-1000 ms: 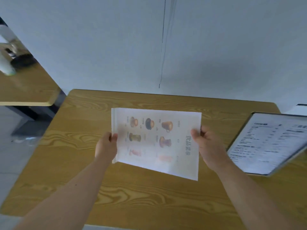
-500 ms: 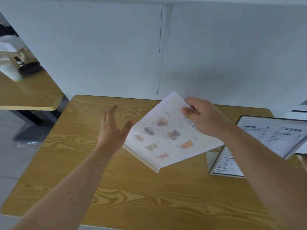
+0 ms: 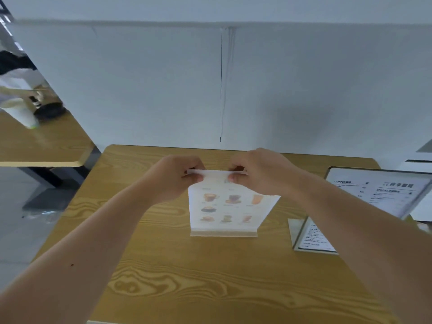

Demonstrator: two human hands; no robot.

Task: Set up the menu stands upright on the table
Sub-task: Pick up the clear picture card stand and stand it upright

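Observation:
A clear menu stand (image 3: 224,208) with pictures of drinks stands upright on the wooden table (image 3: 210,277), its base resting on the tabletop near the middle. My left hand (image 3: 177,178) pinches its top left corner. My right hand (image 3: 259,171) pinches the top right corner. A second menu stand (image 3: 383,190) with black text stands tilted at the right side of the table, partly hidden behind my right forearm.
A white partition wall (image 3: 222,90) runs along the table's far edge. Another wooden table (image 3: 42,146) at the left carries a white cup (image 3: 21,113) and a dark object. A white item (image 3: 420,211) lies at the far right edge.
The drinks menu stand went from being held flat in the air, then tilted in my right hand alone, to standing upright on the table with both hands on its top edge.

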